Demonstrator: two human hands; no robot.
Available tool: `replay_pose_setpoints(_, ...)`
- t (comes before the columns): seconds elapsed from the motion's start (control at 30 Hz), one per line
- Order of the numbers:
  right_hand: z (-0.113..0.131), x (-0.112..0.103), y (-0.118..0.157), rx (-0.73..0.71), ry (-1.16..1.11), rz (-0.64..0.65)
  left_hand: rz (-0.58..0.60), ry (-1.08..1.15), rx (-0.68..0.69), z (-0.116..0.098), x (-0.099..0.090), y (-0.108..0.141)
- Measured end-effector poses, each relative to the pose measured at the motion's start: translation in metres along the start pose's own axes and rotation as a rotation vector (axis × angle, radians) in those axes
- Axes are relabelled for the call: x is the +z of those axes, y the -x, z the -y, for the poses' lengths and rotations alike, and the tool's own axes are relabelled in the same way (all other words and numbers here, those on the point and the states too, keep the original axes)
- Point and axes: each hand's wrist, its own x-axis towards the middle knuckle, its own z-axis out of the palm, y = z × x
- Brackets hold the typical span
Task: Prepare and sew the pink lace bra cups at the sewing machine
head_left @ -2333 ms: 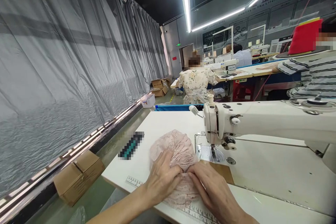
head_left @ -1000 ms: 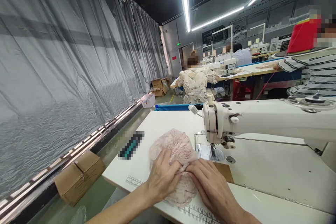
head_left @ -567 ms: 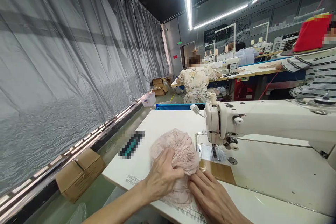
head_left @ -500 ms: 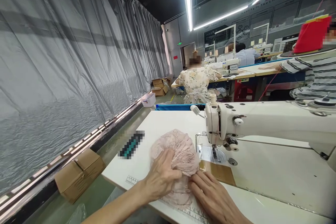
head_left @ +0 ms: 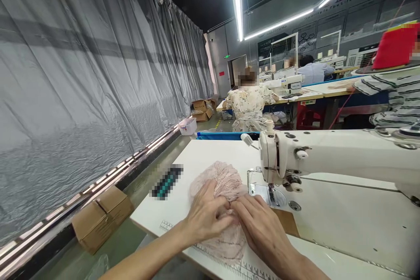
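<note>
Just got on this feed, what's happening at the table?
A person's left hand and right hand are both on a bunched piece of pale pink fabric, their fingertips close together at its pinched middle. The fabric lies on the white table, over part of the printed ruler marks, to the left of the sewing machine's needle area. It is not under the needle. Further back, other people sit at sewing tables.

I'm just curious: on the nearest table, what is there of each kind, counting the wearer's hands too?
Hands: 2, left hand and right hand
Pink cloth bundle: 1
Sewing machine: 1
Dark and green item, too blurred to name: 1
Total: 5
</note>
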Motion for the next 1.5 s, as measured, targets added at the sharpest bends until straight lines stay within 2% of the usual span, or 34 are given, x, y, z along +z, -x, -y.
replay_pose_setpoints(0.07,0.000,-0.003,-0.002,-0.008,0.008,-0.011,-0.073,-0.026,0.010,0.002,0.006,0.001)
replay_pose_setpoints(0.13,0.003,-0.007,0.001,-0.032,0.010,-0.032,-0.094,-0.031,0.021,0.004,0.009,0.003)
replay_pose_setpoints(0.27,0.015,-0.005,0.014,-0.162,-0.041,0.007,-0.131,-0.045,0.083,0.008,0.010,0.004)
replay_pose_setpoints(0.47,0.022,0.022,0.028,-0.157,-0.042,0.012,-0.149,-0.113,0.296,0.018,0.001,0.005)
replay_pose_setpoints(0.63,0.018,0.017,0.024,-0.163,-0.105,0.045,-0.123,-0.139,0.438,0.024,-0.009,0.013)
replay_pose_setpoints(0.83,0.016,0.007,0.024,-0.156,-0.079,0.065,-0.154,-0.063,0.378,0.016,-0.004,0.023)
replay_pose_setpoints(1.03,0.016,0.004,0.021,-0.174,0.021,0.002,-0.099,0.029,0.306,0.012,-0.002,0.037)
replay_pose_setpoints(1.13,0.017,0.002,0.014,-0.174,0.057,-0.029,-0.171,0.003,0.307,0.013,0.004,0.040)
replay_pose_setpoints(1.27,0.015,0.000,0.003,-0.168,0.090,-0.070,-0.263,-0.139,0.327,0.015,0.015,0.036)
replay_pose_setpoints(1.37,0.015,-0.004,0.001,-0.131,0.096,-0.057,-0.232,-0.168,0.339,0.018,0.016,0.030)
replay_pose_setpoints(1.5,0.025,-0.010,0.011,-0.103,0.029,0.012,-0.200,-0.146,0.332,0.023,0.008,0.024)
